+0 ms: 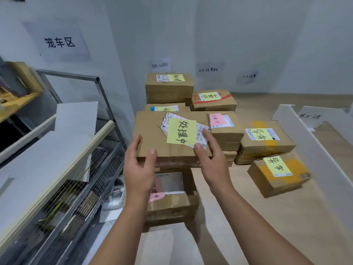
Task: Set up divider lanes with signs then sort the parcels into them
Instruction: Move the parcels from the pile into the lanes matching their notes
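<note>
parcels between cage left, divider right

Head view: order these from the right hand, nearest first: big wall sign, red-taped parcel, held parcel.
1. Held parcel, centre, in the right hand's grip.
2. Red-taped parcel, behind it, slightly right.
3. Big wall sign, far upper left.

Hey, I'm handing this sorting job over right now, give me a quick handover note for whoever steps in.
Hands: left hand and right hand both grip the held parcel at its near edge, over the stack by the wall.
Elsewhere: far yellow-note parcel and near yellow-note parcel lie right, beside the white divider board; a pink-note parcel sits below.
Done: wall signs up, divider standing, parcels tagged.
Left: lane this parcel, then probably sort the stack.
</note>
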The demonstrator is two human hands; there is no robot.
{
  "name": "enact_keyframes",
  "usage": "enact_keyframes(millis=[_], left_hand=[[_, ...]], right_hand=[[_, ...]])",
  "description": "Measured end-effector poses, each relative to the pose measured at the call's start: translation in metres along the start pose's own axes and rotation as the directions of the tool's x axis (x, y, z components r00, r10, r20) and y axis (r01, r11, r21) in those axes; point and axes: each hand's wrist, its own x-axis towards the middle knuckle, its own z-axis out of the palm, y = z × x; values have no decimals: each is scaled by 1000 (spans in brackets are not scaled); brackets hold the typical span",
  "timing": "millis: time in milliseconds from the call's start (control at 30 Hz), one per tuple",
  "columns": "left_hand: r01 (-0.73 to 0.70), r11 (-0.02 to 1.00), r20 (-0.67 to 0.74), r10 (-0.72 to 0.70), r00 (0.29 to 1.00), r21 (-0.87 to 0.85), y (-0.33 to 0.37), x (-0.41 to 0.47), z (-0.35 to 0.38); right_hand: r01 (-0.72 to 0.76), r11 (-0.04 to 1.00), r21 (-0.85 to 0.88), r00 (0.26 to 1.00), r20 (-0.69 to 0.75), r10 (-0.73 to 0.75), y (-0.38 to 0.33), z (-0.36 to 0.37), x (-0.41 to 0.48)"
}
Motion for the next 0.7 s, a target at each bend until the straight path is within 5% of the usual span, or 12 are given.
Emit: enact_keyframes(millis=[333,700], left_hand=[[-82,987,241,114,964,-139,57,-142,98],[-67,966,493,186,850,-248,102,-329,209]], right_hand=[[35,994,102,953,-303,-2,-9,-173,-102],[27,997,79,794,-608,27,-1,-368,-242]])
